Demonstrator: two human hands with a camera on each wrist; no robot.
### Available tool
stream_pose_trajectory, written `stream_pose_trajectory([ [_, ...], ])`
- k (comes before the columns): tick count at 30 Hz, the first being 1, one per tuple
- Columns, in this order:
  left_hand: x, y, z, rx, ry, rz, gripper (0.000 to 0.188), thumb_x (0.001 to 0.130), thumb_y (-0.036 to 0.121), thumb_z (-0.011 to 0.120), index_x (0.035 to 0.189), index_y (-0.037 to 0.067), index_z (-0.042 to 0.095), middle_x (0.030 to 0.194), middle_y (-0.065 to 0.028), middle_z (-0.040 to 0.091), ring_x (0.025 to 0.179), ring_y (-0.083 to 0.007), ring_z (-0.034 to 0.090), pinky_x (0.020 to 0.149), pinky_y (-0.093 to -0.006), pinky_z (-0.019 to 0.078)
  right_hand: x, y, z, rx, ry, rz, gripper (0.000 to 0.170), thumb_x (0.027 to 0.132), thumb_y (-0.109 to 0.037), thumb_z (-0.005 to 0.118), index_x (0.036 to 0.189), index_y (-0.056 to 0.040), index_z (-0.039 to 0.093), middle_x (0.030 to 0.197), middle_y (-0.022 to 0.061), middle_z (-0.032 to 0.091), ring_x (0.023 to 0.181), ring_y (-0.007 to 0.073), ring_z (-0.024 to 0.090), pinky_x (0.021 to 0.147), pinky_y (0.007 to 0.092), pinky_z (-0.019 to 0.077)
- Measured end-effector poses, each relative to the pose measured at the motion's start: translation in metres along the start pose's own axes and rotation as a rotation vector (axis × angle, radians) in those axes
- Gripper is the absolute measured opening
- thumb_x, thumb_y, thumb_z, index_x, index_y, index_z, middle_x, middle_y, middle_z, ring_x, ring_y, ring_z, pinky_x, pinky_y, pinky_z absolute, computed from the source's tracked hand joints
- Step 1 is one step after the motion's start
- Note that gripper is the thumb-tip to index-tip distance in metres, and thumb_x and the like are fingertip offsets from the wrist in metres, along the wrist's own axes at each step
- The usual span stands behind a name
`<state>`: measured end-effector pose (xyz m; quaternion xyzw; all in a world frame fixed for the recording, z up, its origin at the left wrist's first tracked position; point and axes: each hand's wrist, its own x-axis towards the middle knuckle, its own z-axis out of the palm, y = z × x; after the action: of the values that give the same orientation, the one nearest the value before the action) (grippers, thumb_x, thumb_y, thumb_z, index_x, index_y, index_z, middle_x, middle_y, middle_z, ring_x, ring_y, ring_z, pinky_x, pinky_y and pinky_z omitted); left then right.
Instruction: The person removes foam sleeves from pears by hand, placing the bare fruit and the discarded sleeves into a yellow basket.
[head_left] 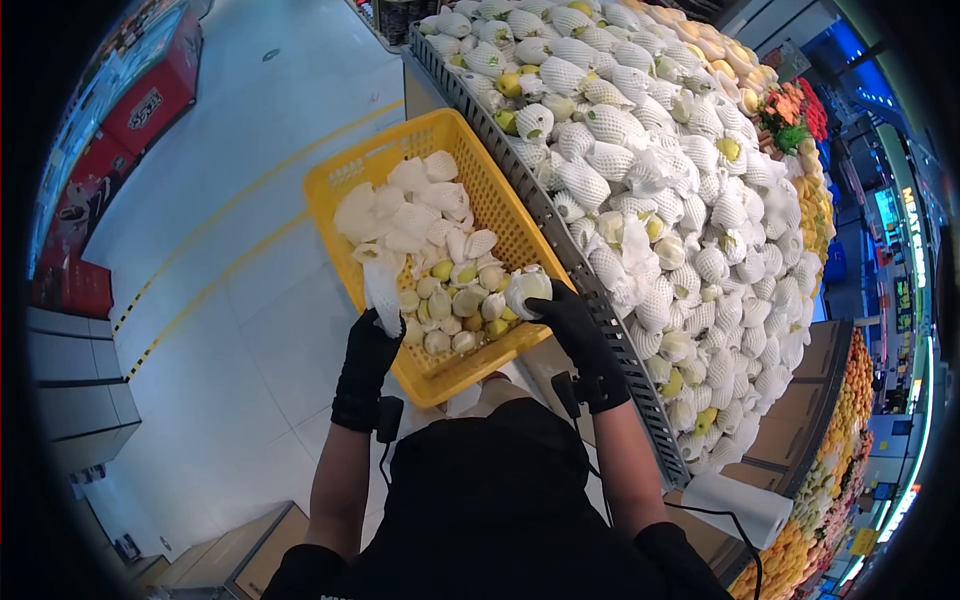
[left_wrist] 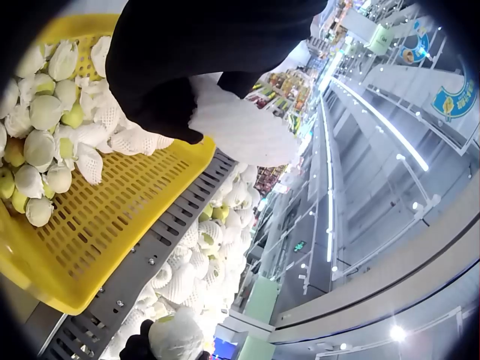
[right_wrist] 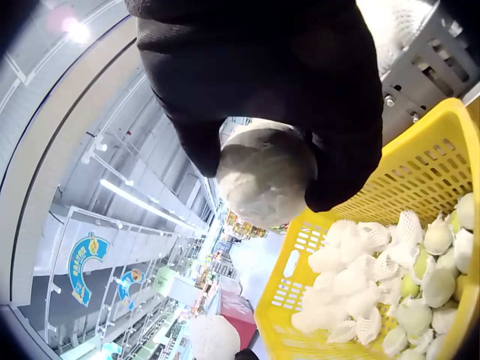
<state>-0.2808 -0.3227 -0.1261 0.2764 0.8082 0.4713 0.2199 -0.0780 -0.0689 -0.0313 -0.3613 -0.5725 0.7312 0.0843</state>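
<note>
My gloved left hand (head_left: 368,352) grips a white foam net sleeve (head_left: 381,292) over the near left part of a yellow plastic crate (head_left: 333,240). In the left wrist view the sleeve (left_wrist: 241,129) hangs from between thumb and fingers. At the crate's right side my gloved right hand (head_left: 572,325) holds a pear (head_left: 526,288) wrapped in thin pale film. Thumb and fingers clasp the wrapped pear (right_wrist: 266,180) from both sides in the right wrist view. Below, in the crate, lie several film-wrapped, yellow-green pears (head_left: 455,300) and a pile of loose foam sleeves (head_left: 405,205).
Along the crate's right side runs the grey slotted edge (head_left: 570,245) of a display heaped with foam-sleeved pears (head_left: 660,170). A white roll (head_left: 735,508) lies at the display's near end. Cardboard boxes (head_left: 235,555) stand on the floor at the lower left.
</note>
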Motion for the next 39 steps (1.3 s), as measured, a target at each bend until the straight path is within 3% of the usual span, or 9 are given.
stream_pose_trajectory([
  [3, -0.003, 0.034, -0.008, 0.026, -0.033, -0.153, 0.039, 0.083, 0.019, 0.066, 0.116, 0.0, 0.056, 0.099, -0.0159, 0.067, 0.094, -0.0288, 0.065, 0.081, -0.0351, 0.0521, 0.025, -0.002, 0.002, -0.012, -0.108, 0.021, 0.048, 0.081, -0.02, 0.069, 0.121, 0.0021, 0.053, 0.106, 0.0083, 0.062, 0.092, 0.0159, 0.061, 0.078, 0.0288, 0.0506],
  [6, -0.004, 0.027, -0.003, 0.132, 0.083, -0.033, 0.039, 0.083, 0.019, 0.066, 0.117, 0.002, 0.056, 0.101, -0.0152, 0.067, 0.095, -0.0287, 0.065, 0.081, -0.0351, 0.0519, 0.044, -0.018, 0.011, -0.192, -0.119, 0.085, 0.05, 0.078, -0.022, 0.071, 0.119, 0.0025, 0.054, 0.103, 0.0087, 0.063, 0.089, 0.0153, 0.062, 0.074, 0.0282, 0.0512],
  [13, -0.017, 0.028, -0.003, 0.19, 0.191, -0.113, 0.035, 0.085, 0.018, 0.064, 0.115, 0.003, 0.058, 0.099, -0.016, 0.067, 0.094, -0.0296, 0.065, 0.079, -0.036, 0.0523, 0.121, 0.009, 0.03, -0.475, -0.328, 0.061, 0.049, 0.074, -0.026, 0.076, 0.11, 0.0013, 0.059, 0.094, 0.0073, 0.064, 0.077, 0.0143, 0.062, 0.065, 0.0272, 0.0514],
  [23, -0.034, 0.027, 0.009, 0.329, 0.185, -0.239, 0.036, 0.086, 0.023, 0.063, 0.116, 0.004, 0.058, 0.108, -0.0144, 0.065, 0.1, -0.0261, 0.064, 0.081, -0.0336, 0.0514, 0.218, 0.125, 0.069, -0.941, -0.585, 0.097, 0.077, 0.058, -0.037, 0.082, 0.115, 0.0055, 0.052, 0.104, 0.0194, 0.062, 0.096, 0.0291, 0.061, 0.082, 0.035, 0.0499],
  [25, -0.032, 0.04, 0.01, 0.191, 0.192, -0.342, 0.038, 0.085, 0.024, 0.064, 0.117, 0.005, 0.056, 0.109, -0.0144, 0.065, 0.1, -0.0278, 0.063, 0.082, -0.0348, 0.0512, 0.204, 0.095, 0.085, -0.936, -0.659, 0.073, 0.08, 0.055, -0.039, 0.081, 0.114, 0.0049, 0.052, 0.105, 0.0206, 0.061, 0.097, 0.0309, 0.061, 0.084, 0.0369, 0.0497],
  [30, -0.033, 0.048, 0.016, 0.172, 0.155, -0.461, 0.042, 0.083, 0.024, 0.065, 0.119, 0.005, 0.055, 0.109, -0.0135, 0.065, 0.101, -0.0294, 0.062, 0.084, -0.0358, 0.05, 0.219, 0.18, 0.11, -1.149, -0.543, -0.048, 0.065, 0.058, -0.034, 0.078, 0.105, 0.003, 0.054, 0.099, 0.0237, 0.063, 0.095, 0.0359, 0.062, 0.081, 0.0391, 0.0506],
  [32, -0.035, 0.041, 0.023, 0.221, 0.147, -0.367, 0.042, 0.083, 0.023, 0.065, 0.12, 0.005, 0.055, 0.11, -0.0136, 0.065, 0.103, -0.0291, 0.062, 0.085, -0.0356, 0.0493, 0.209, 0.171, 0.119, -1.131, -0.558, -0.065, 0.064, 0.059, -0.032, 0.078, 0.106, 0.0039, 0.053, 0.1, 0.0245, 0.062, 0.096, 0.0353, 0.062, 0.081, 0.0392, 0.0504],
  [36, -0.03, 0.062, 0.025, 0.041, 0.142, -0.489, 0.042, 0.083, 0.021, 0.066, 0.12, 0.005, 0.055, 0.112, -0.0132, 0.065, 0.105, -0.028, 0.061, 0.087, -0.0343, 0.0482, 0.212, 0.212, 0.132, -1.122, -0.596, -0.077, 0.067, 0.064, -0.031, 0.076, 0.117, 0.0007, 0.05, 0.111, 0.0203, 0.061, 0.101, 0.0339, 0.061, 0.087, 0.04, 0.049],
  [39, -0.03, 0.072, 0.022, 0.025, 0.153, -0.561, 0.043, 0.083, 0.022, 0.066, 0.121, 0.005, 0.054, 0.112, -0.0127, 0.065, 0.106, -0.0273, 0.061, 0.087, -0.0339, 0.048, 0.206, 0.218, 0.132, -1.226, -0.602, -0.142, 0.053, 0.072, -0.024, 0.072, 0.114, -0.0015, 0.05, 0.111, 0.0201, 0.058, 0.104, 0.0325, 0.058, 0.084, 0.0422, 0.0486],
])
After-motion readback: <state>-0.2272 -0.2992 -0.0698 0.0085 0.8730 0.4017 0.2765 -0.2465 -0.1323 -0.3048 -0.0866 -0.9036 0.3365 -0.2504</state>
